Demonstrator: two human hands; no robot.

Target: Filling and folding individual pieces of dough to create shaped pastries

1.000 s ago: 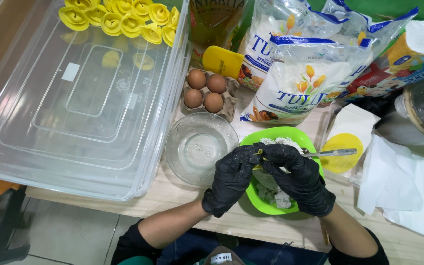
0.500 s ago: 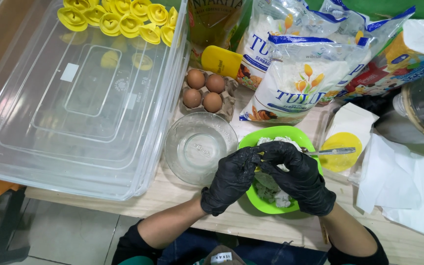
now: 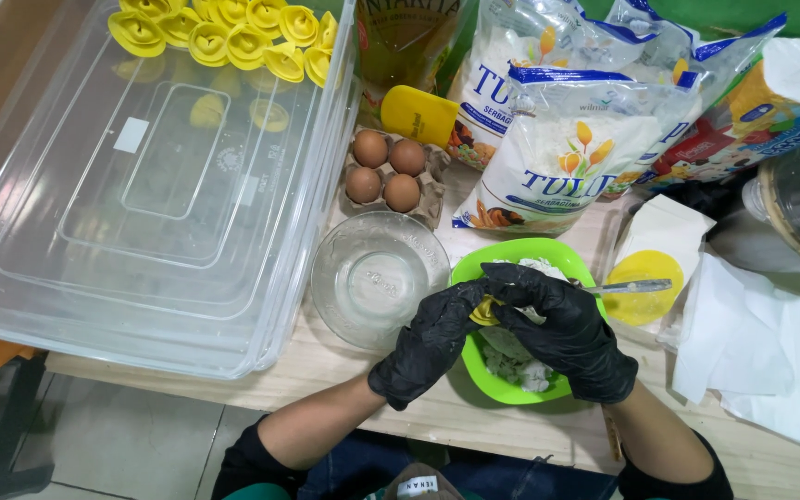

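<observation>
Two gloved hands pinch one yellow wrapper (image 3: 485, 311).
The left hand (image 3: 426, 343) and right hand (image 3: 562, 329) close on it together, above the green bowl (image 3: 474, 268).

White-and-blue flour bags (image 3: 571, 157) behind green bowl (image 3: 479, 268), egg carton (image 3: 391, 176) left

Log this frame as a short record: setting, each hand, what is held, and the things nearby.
setting: wooden table seen from above
left hand: black glove, pinching a small yellow piece over the green bowl
right hand: black glove, also on the yellow piece
bowl contents: pale filling
left of bowl: empty glass bowl
behind: four brown eggs in a carton, flour bags
far left: clear plastic tub with folded yellow pieces at its top edge
right: spoon on a yellow lid, white tissues
</observation>
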